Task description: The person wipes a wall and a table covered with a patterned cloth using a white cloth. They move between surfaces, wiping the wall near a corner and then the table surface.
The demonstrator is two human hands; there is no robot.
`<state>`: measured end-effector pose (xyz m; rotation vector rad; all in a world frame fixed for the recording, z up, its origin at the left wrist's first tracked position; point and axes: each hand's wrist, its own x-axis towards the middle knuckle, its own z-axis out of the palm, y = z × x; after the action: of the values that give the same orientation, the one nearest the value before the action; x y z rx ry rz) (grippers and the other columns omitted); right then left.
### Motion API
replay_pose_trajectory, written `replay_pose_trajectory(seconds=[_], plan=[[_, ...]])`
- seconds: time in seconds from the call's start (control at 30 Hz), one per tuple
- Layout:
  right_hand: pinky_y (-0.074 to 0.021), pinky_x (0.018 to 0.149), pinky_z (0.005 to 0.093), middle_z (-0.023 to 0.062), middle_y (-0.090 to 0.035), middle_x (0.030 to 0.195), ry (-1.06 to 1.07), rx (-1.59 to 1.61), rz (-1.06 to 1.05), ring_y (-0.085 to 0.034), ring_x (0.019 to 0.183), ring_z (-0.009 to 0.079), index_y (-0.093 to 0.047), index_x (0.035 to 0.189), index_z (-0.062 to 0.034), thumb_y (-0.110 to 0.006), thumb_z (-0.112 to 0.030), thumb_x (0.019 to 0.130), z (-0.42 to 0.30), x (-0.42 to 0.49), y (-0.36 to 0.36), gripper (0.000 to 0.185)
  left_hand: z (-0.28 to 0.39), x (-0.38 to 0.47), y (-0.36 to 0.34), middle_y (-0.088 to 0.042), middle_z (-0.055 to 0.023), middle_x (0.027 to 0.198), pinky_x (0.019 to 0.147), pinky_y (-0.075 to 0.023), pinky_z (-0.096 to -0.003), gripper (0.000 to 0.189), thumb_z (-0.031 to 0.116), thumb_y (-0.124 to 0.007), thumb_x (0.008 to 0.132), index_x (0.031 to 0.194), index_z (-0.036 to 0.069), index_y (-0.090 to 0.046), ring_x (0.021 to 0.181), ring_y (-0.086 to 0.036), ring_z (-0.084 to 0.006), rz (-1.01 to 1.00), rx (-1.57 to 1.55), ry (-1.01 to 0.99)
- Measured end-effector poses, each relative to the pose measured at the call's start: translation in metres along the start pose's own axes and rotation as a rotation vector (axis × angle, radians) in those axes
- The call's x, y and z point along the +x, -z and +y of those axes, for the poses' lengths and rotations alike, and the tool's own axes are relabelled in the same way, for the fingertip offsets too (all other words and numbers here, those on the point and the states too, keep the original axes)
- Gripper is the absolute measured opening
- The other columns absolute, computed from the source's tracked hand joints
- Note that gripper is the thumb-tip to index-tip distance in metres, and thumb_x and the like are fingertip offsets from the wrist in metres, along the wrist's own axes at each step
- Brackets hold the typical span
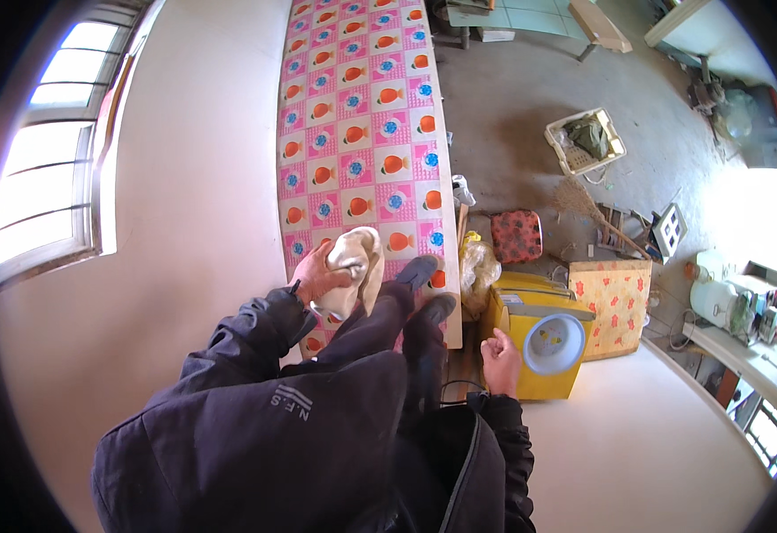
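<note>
A cream-coloured cloth (362, 256) is bunched in my left hand (318, 276), which grips it from the side. Part of the cloth hangs down below the fingers. Under it spreads a pink and white covering (355, 170) printed with orange and blue motifs. My dark shoes (418, 270) rest on this covering near its right edge. My right hand (502, 360) is beside a yellow box-like unit (538, 386), one finger stretched out and the others loosely curled. Nothing shows in that hand. A light blue basin (530, 353) sits on the yellow unit, close to the right hand.
A white wall (209, 166) with a barred window (49, 173) borders the left. Beyond the covered surface's right edge are a plastic bag (478, 266), a red patterned stool (516, 236), a flower-printed board (611, 310), a broom (581, 200) and a white crate (618, 148).
</note>
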<state>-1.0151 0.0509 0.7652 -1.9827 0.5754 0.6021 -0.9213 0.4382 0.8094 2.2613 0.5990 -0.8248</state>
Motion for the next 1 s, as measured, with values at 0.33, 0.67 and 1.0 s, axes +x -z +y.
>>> replay_pose_trajectory(seconds=[0.33, 0.67, 1.0], plan=[[-0.0539, 0.077, 0.0337, 0.0155, -0.070, 0.098, 0.113, -0.105, -0.162, -0.068, 0.083, 0.0224, -0.059, 0.123, 0.0019, -0.069, -0.019, 0.084, -0.003, 0.100, -0.056, 0.046, -0.056, 0.022, -0.046, -0.063, -0.0147, 0.114, 0.096, -0.0466, -0.0390, 0.079, 0.028, -0.078, 0.058, 0.131, 0.008, -0.054, 0.109, -0.060, -0.0304, 0.199, -0.242, 0.114], [-0.0528, 0.078, 0.0361, 0.0176, -0.068, 0.096, 0.135, -0.182, -0.156, -0.068, 0.085, 0.0271, -0.058, 0.124, 0.0036, -0.073, -0.029, 0.082, 0.022, 0.252, -0.140, 0.055, -0.083, 0.173, -0.089, -0.060, -0.0171, 0.116, 0.096, -0.0456, -0.0389, 0.080, 0.030, -0.077, 0.061, 0.134, 0.010, -0.051, 0.110, -0.058, -0.0337, 0.217, -0.240, 0.105], [-0.0480, 0.090, 0.0401, 0.0247, -0.063, 0.111, 0.213, -0.243, -0.112, -0.062, 0.103, 0.0318, -0.050, 0.131, 0.0068, -0.073, -0.043, 0.079, 0.030, 0.402, -0.218, 0.076, -0.169, 0.335, -0.130, -0.057, -0.0201, 0.121, 0.096, -0.0464, -0.0412, 0.080, 0.028, -0.076, 0.063, 0.135, 0.008, -0.049, 0.113, -0.057, -0.0356, 0.386, -0.346, 0.054]])
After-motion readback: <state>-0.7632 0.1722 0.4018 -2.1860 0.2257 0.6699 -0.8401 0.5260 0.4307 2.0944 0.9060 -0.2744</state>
